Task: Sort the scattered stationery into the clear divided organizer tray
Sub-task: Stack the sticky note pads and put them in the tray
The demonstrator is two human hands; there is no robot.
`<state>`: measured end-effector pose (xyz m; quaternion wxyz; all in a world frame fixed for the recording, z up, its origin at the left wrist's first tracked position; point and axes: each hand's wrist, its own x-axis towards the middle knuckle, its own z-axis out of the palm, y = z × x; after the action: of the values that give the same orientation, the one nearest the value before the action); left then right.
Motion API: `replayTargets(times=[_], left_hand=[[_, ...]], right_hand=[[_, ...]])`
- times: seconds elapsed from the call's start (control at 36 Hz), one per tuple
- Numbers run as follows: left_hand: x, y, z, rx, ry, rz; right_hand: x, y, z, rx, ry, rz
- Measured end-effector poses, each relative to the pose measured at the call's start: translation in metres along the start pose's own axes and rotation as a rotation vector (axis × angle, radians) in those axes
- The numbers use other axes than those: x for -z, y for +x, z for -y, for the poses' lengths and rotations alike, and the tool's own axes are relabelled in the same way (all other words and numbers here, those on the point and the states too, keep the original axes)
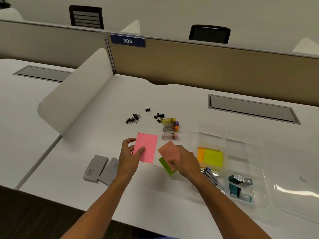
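Two pads are in hand above the table (103,104). The left hand (128,156) pinches a pink pad (146,147) at its lower left corner, thumb on the face and fingers curled behind. The right hand (183,163) grips a salmon pad (168,152) stacked on a green pad (166,167), fingers curled round their right edge.

The pink pad is held almost flat to the camera, its long axis running from near to far and leaning slightly left at the top. The salmon and green pads are tilted, their long axis running from upper left to lower right.

The tray (241,135) sits well to the right, with yellow and orange pads (211,156) already in one compartment, so the carry crosses open table. A corner pinch is weak, and I judge the pink pad could swing or slip. The stacked pair could shear apart, dropping the green one. Set down skewed, a pad might catch a divider rather than lie flat.
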<state>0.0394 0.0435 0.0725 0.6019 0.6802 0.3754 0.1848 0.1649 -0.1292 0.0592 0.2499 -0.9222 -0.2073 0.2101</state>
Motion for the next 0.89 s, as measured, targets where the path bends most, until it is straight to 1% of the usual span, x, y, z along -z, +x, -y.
replayTargets(times=[0.08, 0.22, 0.36, 0.47, 0.58, 0.72, 0.89], left_hand=[[-0.008, 0.001, -0.003, 0.006, 0.002, 0.025], [-0.026, 0.001, -0.008, -0.013, 0.037, 0.075], [-0.049, -0.002, -0.018, -0.021, 0.041, 0.148], [-0.067, -0.006, -0.028, -0.048, 0.049, 0.216], [-0.084, -0.010, -0.040, -0.063, 0.043, 0.276], [-0.101, -0.014, -0.048, -0.078, 0.026, 0.329], [-0.109, -0.019, -0.053, -0.114, 0.061, 0.354]], right_hand=[[0.012, -0.002, -0.006, -0.009, 0.116, -0.026], [0.036, -0.011, -0.019, -0.107, 0.474, -0.035], [0.068, -0.016, -0.040, -0.127, 0.591, -0.134], [0.093, -0.016, -0.058, -0.143, 0.568, -0.200], [0.112, -0.015, -0.074, -0.153, 0.470, -0.253], [0.126, -0.011, -0.092, -0.170, 0.285, -0.151], [0.131, 0.000, -0.105, -0.153, 0.058, -0.132]])
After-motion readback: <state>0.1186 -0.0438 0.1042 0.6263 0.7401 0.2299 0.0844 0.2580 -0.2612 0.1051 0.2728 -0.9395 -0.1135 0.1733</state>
